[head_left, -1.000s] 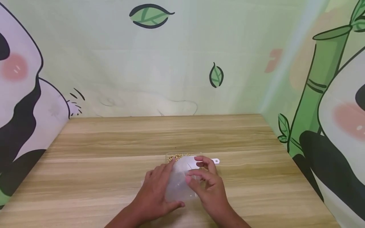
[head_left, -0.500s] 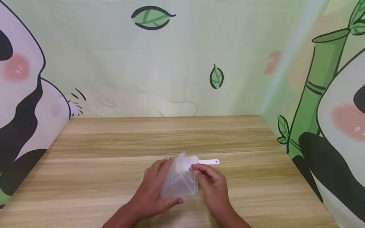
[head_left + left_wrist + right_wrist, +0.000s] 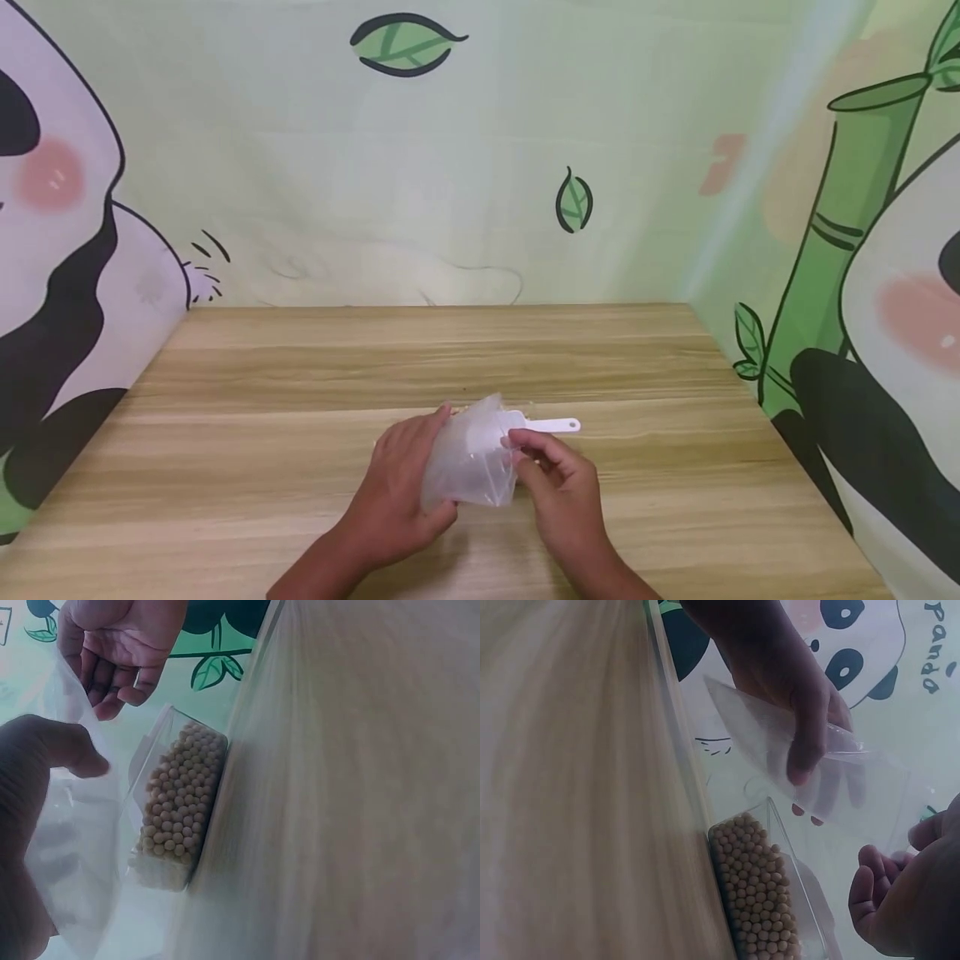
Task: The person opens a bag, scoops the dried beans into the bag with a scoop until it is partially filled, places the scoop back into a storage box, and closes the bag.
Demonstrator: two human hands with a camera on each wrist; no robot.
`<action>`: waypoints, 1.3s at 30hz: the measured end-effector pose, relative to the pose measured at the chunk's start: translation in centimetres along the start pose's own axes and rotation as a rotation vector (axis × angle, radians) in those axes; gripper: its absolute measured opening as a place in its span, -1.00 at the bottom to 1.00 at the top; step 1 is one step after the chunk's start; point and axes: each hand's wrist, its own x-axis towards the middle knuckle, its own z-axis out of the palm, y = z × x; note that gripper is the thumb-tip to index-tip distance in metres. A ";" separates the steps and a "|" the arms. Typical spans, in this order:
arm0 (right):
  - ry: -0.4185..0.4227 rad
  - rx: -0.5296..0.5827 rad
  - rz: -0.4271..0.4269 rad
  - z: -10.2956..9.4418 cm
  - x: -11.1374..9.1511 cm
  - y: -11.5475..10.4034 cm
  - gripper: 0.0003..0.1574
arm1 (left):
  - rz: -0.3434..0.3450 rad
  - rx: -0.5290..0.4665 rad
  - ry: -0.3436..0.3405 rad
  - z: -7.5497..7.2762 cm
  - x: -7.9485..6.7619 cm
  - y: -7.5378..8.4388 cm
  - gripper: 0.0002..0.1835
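A clear plastic bag (image 3: 472,468) is held up above the table between both hands. My left hand (image 3: 397,492) grips its left side, with the thumb on the near face and the fingers behind. At the bag's right edge, my right hand (image 3: 566,500) pinches the film between thumb and forefinger. Below the bag stands a transparent box (image 3: 159,871) of round beige soybeans (image 3: 180,799), mostly hidden in the head view. A white scoop (image 3: 555,425) lies at the box, its handle pointing right; the bag covers part of it.
The wood-grain table (image 3: 262,433) reaches back to a wall hanging (image 3: 465,150) printed with pandas, leaves and bamboo. The same hanging rises along both sides of the table.
My right hand has closed from spread fingers to a pinch on the bag's right edge. The bag has tilted, and my left thumb has drawn in on it. The scoop stays in place.
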 end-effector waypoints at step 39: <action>-0.215 -0.242 -0.282 -0.2 -0.3 1.0 -0.71 | 0.045 0.038 0.005 -0.6 0.2 -2.9 0.09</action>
